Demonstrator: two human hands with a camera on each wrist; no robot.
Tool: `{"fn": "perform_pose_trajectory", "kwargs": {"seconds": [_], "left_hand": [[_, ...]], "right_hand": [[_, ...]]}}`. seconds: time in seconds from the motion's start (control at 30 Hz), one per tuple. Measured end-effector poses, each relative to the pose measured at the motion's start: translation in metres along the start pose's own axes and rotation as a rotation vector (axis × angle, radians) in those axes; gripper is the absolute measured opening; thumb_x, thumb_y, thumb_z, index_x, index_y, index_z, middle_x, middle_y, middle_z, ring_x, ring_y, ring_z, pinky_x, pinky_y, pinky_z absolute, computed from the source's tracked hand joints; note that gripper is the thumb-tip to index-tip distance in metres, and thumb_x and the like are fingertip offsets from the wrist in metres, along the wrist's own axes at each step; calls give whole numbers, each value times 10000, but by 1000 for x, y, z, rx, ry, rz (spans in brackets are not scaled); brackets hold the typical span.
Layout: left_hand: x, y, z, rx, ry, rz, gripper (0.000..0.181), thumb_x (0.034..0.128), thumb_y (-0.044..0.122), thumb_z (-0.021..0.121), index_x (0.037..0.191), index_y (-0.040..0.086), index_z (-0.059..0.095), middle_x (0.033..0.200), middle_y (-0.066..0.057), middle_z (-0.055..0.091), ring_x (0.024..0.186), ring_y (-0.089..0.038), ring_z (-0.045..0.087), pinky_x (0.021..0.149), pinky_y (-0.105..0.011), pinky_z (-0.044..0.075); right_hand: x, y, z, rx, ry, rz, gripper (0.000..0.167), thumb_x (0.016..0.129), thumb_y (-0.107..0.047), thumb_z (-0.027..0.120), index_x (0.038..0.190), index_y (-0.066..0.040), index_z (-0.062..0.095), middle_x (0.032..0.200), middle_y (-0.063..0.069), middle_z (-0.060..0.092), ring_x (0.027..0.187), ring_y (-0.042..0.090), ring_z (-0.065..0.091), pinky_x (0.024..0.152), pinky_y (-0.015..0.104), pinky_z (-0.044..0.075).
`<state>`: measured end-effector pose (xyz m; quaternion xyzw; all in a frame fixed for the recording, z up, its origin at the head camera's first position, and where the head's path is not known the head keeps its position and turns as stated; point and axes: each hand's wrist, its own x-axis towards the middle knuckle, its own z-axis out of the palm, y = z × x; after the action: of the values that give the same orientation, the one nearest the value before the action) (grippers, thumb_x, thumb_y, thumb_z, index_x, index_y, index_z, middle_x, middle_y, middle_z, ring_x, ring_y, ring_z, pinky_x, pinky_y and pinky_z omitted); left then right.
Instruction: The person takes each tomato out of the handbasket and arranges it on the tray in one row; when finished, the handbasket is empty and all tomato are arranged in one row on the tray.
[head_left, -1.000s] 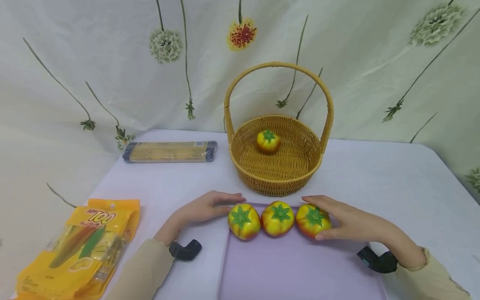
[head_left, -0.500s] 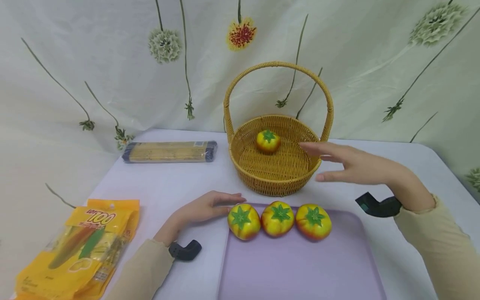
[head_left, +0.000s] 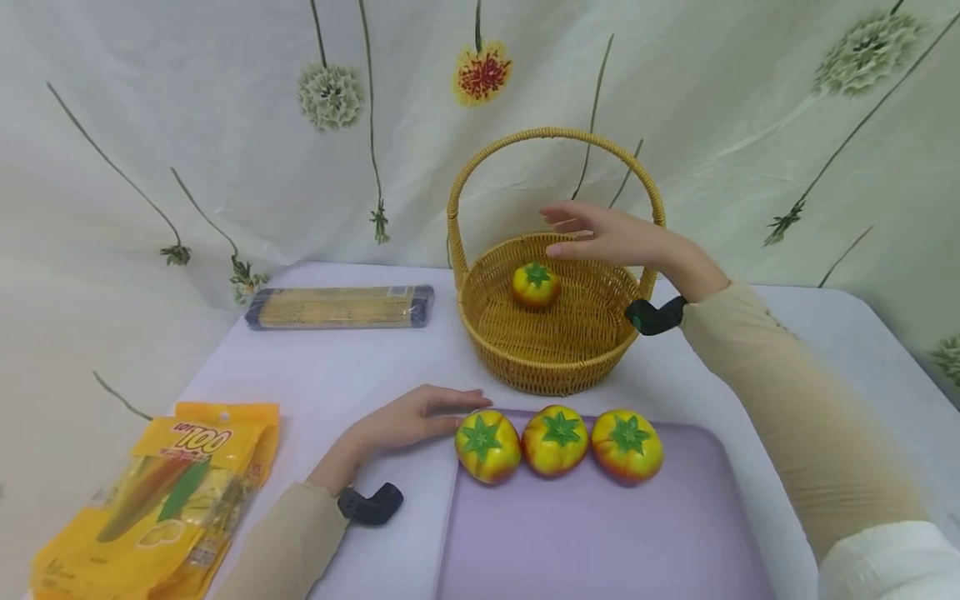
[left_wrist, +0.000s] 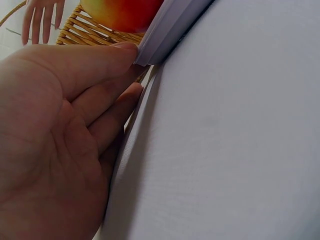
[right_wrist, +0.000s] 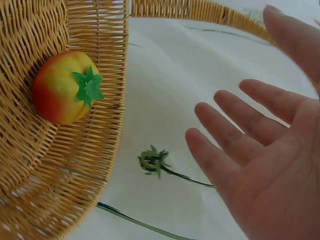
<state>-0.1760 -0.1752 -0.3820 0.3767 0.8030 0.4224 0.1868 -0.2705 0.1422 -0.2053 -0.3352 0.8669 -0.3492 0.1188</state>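
My right hand (head_left: 611, 236) hovers above the back of the wicker basket (head_left: 551, 364), reaching under its arched handle. In the right wrist view its fingers are spread and nothing lies in the palm. One yellow-red, tomato-like fruit (head_left: 536, 286) with a green star-shaped top sits inside the basket, below and left of that hand. My left hand (head_left: 408, 419) rests at the far left corner of the lilac tray (head_left: 600, 533). Its thumb touches the tray's rim (left_wrist: 145, 52) beside the left fruit (head_left: 487, 446). A middle fruit (head_left: 555, 440) and a right fruit (head_left: 627, 446) complete the row.
A clear-wrapped bundle of thin sticks (head_left: 340, 307) lies left of the basket. Yellow snack bags (head_left: 150, 508) lie at the table's left edge. Behind the table hangs a flower-print cloth (head_left: 225, 125). The basket's tall handle (head_left: 551, 133) arches over its opening.
My right hand has left the right fruit on the tray and moved up and forward, then leftward over the basket. The left hand and the fruits have stayed in place.
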Motion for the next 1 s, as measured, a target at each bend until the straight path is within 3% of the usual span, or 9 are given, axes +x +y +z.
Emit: {"fn": "perform_pose_trajectory", "kwargs": {"seconds": [0.17,0.33,0.63,0.8,1.0], "left_hand": [[1,1,-1,6,2,-14,396,947,119,521,1342,151,531,1385,14,462,1300,-138,353,1076,-379,245],[0,1,-2,5,3,-18,392,949,125,522,1341,144,532,1385,10,463,1300,-145,354,1077,-385,243],[1,1,0,21,11,-8,385,949,149,530,1335,143,539,1380,0,468,1294,-160,365,1072,-398,251],[0,1,0,8,8,-19,393,942,131,534,1334,145,540,1385,5,461,1297,-150,358,1076,-391,243],[0,2,0,-2,7,-22,390,944,137,533,1334,140,539,1388,-1,457,1300,-155,354,1078,-395,237]], "right_hand": [[23,16,2,146,101,3,631,941,-316,562,1459,-76,293,1450,117,341,1302,230,331,1049,403,293],[33,35,13,254,194,52,649,928,-373,569,1458,-101,313,1437,77,373,1294,196,341,1055,390,281],[39,64,31,411,177,114,615,943,-315,561,1458,-99,304,1443,81,345,1288,212,344,1049,387,297],[34,59,37,418,145,126,621,947,-241,559,1457,-35,272,1459,171,303,1312,283,298,1057,446,269],[26,52,41,388,128,157,617,945,-220,558,1454,-17,273,1467,178,284,1330,314,253,1061,475,243]]}}
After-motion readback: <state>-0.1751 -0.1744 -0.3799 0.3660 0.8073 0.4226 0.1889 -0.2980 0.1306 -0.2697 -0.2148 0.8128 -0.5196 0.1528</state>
